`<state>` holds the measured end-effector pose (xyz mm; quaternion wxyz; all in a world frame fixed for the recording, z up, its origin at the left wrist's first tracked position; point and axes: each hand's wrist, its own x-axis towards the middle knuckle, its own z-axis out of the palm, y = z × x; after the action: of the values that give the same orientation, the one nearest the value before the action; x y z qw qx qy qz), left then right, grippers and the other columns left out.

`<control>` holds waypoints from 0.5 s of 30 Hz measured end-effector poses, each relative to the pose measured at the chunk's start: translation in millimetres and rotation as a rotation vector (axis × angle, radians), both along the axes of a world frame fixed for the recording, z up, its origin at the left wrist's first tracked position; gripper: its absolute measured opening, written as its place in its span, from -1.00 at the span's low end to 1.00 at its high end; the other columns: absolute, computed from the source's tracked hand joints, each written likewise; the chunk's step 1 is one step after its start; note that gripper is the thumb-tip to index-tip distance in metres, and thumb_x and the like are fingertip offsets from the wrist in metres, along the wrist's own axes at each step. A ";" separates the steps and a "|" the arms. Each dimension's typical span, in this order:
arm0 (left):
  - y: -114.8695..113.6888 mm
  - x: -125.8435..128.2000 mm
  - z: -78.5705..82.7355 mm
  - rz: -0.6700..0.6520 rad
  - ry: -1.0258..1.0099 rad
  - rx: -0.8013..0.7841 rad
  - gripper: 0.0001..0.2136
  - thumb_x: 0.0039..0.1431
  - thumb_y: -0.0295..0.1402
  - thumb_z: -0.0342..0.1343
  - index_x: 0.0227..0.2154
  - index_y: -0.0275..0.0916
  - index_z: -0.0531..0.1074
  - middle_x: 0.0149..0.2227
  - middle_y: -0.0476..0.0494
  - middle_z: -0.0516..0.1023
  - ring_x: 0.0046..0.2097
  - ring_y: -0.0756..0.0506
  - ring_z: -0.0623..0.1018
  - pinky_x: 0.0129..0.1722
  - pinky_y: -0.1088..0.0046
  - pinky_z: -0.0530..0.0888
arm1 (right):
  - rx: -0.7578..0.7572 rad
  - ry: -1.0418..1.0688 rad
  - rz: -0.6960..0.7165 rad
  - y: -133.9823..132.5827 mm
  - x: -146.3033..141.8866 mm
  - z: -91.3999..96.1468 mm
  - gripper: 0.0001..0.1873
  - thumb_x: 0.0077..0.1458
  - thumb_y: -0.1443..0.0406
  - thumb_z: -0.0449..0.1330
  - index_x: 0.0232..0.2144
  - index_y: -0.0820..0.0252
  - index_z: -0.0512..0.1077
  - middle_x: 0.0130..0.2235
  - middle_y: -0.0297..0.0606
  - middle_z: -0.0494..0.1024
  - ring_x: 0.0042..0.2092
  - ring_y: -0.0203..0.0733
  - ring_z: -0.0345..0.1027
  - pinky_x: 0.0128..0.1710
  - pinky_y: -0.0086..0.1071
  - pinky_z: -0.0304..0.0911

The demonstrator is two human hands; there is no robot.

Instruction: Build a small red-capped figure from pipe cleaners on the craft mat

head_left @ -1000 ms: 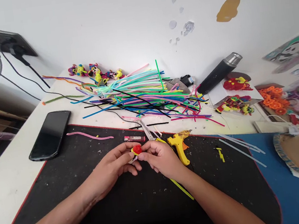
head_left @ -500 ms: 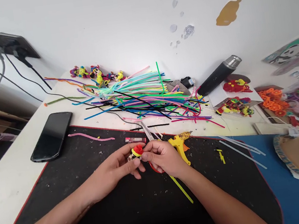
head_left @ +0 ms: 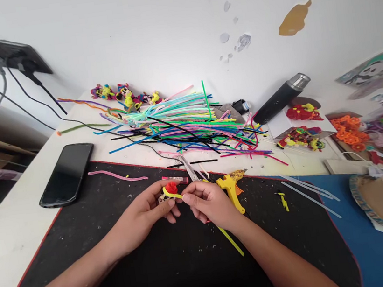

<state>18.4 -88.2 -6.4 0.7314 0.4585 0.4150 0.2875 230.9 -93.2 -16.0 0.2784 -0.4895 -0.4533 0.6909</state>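
Observation:
A small fuzzy figure (head_left: 171, 188) with a red top is pinched in my left hand (head_left: 154, 207), its lower part mostly behind the fingers. Around the red part runs a yellow pipe cleaner (head_left: 175, 195). Its free end is gripped between the thumb and fingers of my right hand (head_left: 206, 200). Just beyond the hands lie scissors (head_left: 190, 168), their handles partly hidden by my right hand, and a dark pink tube (head_left: 175, 180). A longer yellow strip (head_left: 231, 241) sticks out from below my right hand on the black mat (head_left: 141, 272).
A yellow glue gun (head_left: 231, 187) lies right of my hands, with clear glue sticks (head_left: 311, 196) further right. Many colourful pipe cleaners (head_left: 181, 121) are heaped behind. A phone (head_left: 66, 174) is at left; a black flask (head_left: 280, 99) leans at back right.
My right hand has drawn the yellow pipe cleaner's end out from the red top, so a strand now spans between both hands. The left hand has shifted slightly left with the figure.

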 end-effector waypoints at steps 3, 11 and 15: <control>0.5 -1.1 1.2 0.004 0.021 0.019 -0.53 0.31 -0.16 0.21 0.22 -0.22 0.39 -0.24 -0.13 0.57 -0.21 -0.14 0.57 -0.22 0.34 0.54 | 0.006 -0.025 0.011 -1.3 0.5 0.9 -0.62 0.15 -0.01 0.31 -0.32 0.19 0.44 -0.64 -0.52 0.36 -0.70 -0.43 0.10 -0.69 -0.51 -0.01; -6.1 0.3 -1.2 0.023 0.077 0.075 -0.54 0.33 -0.19 0.19 0.25 -0.11 0.37 -0.16 -0.11 0.54 -0.18 -0.12 0.55 -0.19 0.36 0.55 | 0.054 -0.091 0.041 -3.8 -0.7 -4.0 -0.66 0.23 0.02 0.26 -0.34 0.17 0.40 -0.65 -0.54 0.33 -0.69 -0.43 0.11 -0.66 -0.52 0.00; -7.6 1.3 -0.5 0.024 0.110 0.078 -0.54 0.32 -0.19 0.20 0.24 -0.08 0.39 -0.09 -0.13 0.55 -0.18 -0.11 0.56 -0.20 0.36 0.56 | 0.060 -0.090 0.030 -5.2 -2.0 -8.1 -0.67 0.25 0.03 0.25 -0.35 0.16 0.39 -0.63 -0.54 0.34 -0.70 -0.44 0.11 -0.69 -0.52 -0.03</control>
<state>19.7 -95.9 -6.8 0.6857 0.4968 0.4483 0.2864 228.9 -98.4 -24.1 0.2619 -0.5047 -0.4930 0.6585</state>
